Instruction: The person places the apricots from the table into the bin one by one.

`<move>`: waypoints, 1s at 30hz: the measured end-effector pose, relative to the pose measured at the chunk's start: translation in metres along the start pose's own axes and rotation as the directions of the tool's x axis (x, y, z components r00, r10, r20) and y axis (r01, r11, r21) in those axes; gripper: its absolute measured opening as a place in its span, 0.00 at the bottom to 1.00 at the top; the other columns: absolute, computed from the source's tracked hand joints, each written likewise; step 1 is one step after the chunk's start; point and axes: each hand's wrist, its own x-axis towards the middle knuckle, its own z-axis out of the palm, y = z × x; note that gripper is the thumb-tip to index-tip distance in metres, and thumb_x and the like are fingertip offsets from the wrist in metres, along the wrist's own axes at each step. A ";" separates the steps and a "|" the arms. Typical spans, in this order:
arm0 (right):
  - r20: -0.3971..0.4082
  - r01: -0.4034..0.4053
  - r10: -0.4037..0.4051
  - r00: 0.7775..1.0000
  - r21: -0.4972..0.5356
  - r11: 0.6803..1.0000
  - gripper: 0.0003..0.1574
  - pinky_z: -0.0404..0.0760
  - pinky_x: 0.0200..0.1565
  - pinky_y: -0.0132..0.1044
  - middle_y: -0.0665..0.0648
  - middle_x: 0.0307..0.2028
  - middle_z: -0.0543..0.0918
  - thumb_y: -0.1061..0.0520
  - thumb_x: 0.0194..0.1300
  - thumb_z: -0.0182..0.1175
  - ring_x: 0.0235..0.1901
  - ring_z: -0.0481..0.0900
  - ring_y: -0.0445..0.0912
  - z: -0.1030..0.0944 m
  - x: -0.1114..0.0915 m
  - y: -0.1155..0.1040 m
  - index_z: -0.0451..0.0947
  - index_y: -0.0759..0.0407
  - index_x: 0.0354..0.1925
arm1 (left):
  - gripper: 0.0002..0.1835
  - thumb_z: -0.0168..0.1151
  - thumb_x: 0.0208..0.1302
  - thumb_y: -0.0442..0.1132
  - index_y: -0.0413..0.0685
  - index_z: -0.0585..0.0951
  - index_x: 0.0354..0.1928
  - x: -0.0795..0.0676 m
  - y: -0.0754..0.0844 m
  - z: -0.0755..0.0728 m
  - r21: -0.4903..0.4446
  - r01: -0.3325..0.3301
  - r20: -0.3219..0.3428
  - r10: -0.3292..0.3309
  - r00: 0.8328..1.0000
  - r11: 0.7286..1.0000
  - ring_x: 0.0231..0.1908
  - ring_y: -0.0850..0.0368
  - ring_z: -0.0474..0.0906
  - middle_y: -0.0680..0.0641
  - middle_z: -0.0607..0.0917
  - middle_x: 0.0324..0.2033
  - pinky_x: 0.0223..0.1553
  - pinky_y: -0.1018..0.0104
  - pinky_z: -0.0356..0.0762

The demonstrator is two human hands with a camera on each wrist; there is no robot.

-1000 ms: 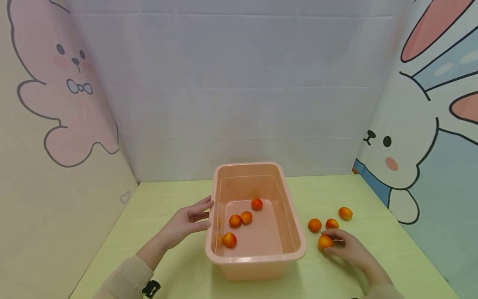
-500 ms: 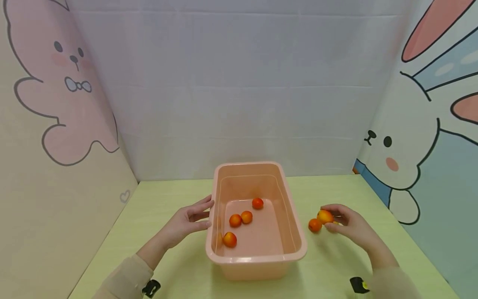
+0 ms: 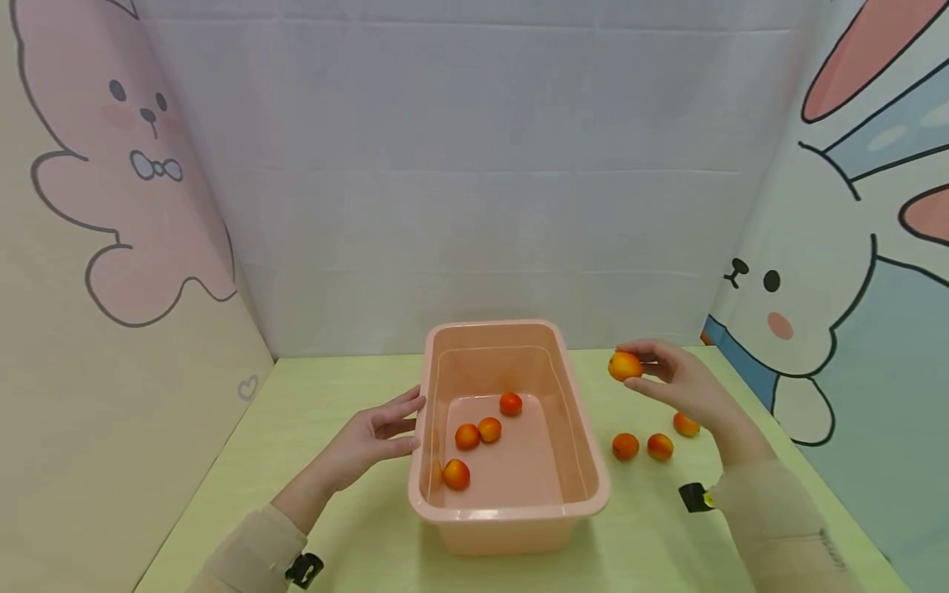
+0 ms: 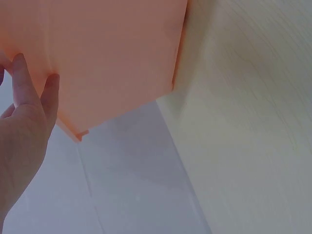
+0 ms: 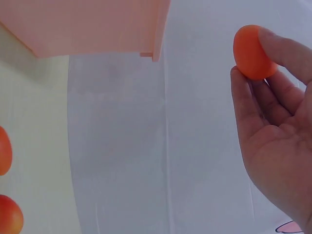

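A pink plastic bin (image 3: 511, 515) stands on the table, with several small orange fruits (image 3: 467, 437) on its floor. My left hand (image 3: 363, 449) touches the bin's left side, fingers mostly straight; in the left wrist view the fingertips rest on the outer wall (image 4: 117, 58) by the rim. My right hand (image 3: 678, 383) pinches a yellow-orange, smooth, egg-shaped fruit (image 3: 624, 366) between thumb and fingertips. It is raised above the table, to the right of the bin. The right wrist view shows the same fruit (image 5: 252, 52) between thumb and fingers.
Three more fruits lie on the pale green table right of the bin: one nearest it (image 3: 625, 446), a middle one (image 3: 660, 446) and a farther one (image 3: 686, 425) partly behind the right wrist. A pale cloth wall (image 3: 474, 181) closes the back; cartoon-printed panels stand at both sides.
My right hand has picked up the front fruit from the table and carried it up and away, past the other three. The left hand and bin stay where they were.
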 end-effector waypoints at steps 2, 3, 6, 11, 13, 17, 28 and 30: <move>0.007 -0.002 0.002 1.000 -0.005 1.000 0.28 0.78 0.51 0.25 0.61 0.56 0.77 0.57 0.68 0.65 0.51 0.76 0.34 0.000 0.007 -0.007 0.72 0.63 0.63 | 0.35 0.65 0.67 0.36 0.40 0.64 0.73 0.000 0.000 0.000 0.002 -0.001 0.001 0.001 1.000 1.000 0.66 0.32 0.64 0.45 0.53 0.77 0.54 0.58 0.79; 0.012 -0.001 0.001 1.000 0.000 1.000 0.29 0.78 0.51 0.25 0.61 0.57 0.77 0.57 0.68 0.65 0.52 0.77 0.36 0.000 0.010 -0.010 0.71 0.62 0.63 | 0.34 0.65 0.67 0.36 0.41 0.64 0.73 0.000 0.000 0.000 0.003 -0.001 0.002 0.001 1.000 1.000 0.66 0.32 0.64 0.45 0.53 0.77 0.54 0.58 0.79; 0.027 0.006 -0.007 1.000 0.018 1.000 0.29 0.77 0.52 0.24 0.61 0.58 0.76 0.57 0.68 0.64 0.55 0.77 0.45 0.002 0.021 -0.021 0.71 0.62 0.64 | 0.34 0.65 0.67 0.35 0.40 0.64 0.73 0.000 0.000 0.000 -0.005 -0.006 0.006 0.006 1.000 1.000 0.66 0.32 0.64 0.45 0.53 0.77 0.54 0.57 0.79; 0.040 0.035 -0.037 0.999 0.042 0.999 0.29 0.77 0.53 0.24 0.61 0.58 0.76 0.58 0.68 0.65 0.57 0.76 0.55 0.006 0.041 -0.040 0.71 0.63 0.64 | 0.35 0.65 0.67 0.35 0.41 0.64 0.73 0.002 0.000 0.000 -0.013 -0.005 0.002 0.005 1.000 1.000 0.66 0.33 0.65 0.46 0.53 0.77 0.54 0.57 0.79; 0.043 0.043 -0.045 0.998 0.054 0.998 0.28 0.78 0.52 0.25 0.61 0.58 0.77 0.58 0.68 0.65 0.57 0.76 0.55 0.008 0.050 -0.045 0.72 0.63 0.63 | 0.35 0.65 0.67 0.35 0.40 0.64 0.73 0.002 -0.001 0.000 -0.017 -0.006 0.001 0.006 1.000 1.000 0.66 0.33 0.65 0.46 0.54 0.77 0.54 0.57 0.79; 0.064 0.047 -0.053 0.997 0.098 0.994 0.29 0.80 0.51 0.28 0.61 0.58 0.76 0.58 0.67 0.65 0.56 0.77 0.54 0.014 0.066 -0.055 0.72 0.63 0.63 | 0.35 0.65 0.67 0.33 0.39 0.64 0.73 0.000 -0.001 0.000 -0.034 -0.017 0.004 0.017 1.000 0.999 0.66 0.31 0.64 0.44 0.53 0.77 0.54 0.56 0.79; 0.127 0.014 -0.036 0.991 0.171 0.985 0.30 0.80 0.56 0.38 0.60 0.58 0.78 0.58 0.66 0.67 0.57 0.77 0.52 0.043 0.109 -0.082 0.73 0.61 0.63 | 0.34 0.65 0.67 0.34 0.39 0.64 0.73 -0.002 0.000 0.002 -0.031 0.000 -0.013 0.000 1.000 1.000 0.66 0.31 0.64 0.45 0.54 0.76 0.54 0.56 0.79; 0.144 0.007 -0.033 0.989 0.178 0.984 0.29 0.79 0.57 0.40 0.59 0.57 0.78 0.58 0.66 0.67 0.56 0.77 0.51 0.052 0.116 -0.086 0.74 0.60 0.63 | 0.34 0.65 0.67 0.34 0.39 0.64 0.73 -0.002 0.000 0.002 -0.031 -0.001 -0.014 0.001 1.000 1.000 0.66 0.31 0.64 0.45 0.54 0.76 0.54 0.56 0.79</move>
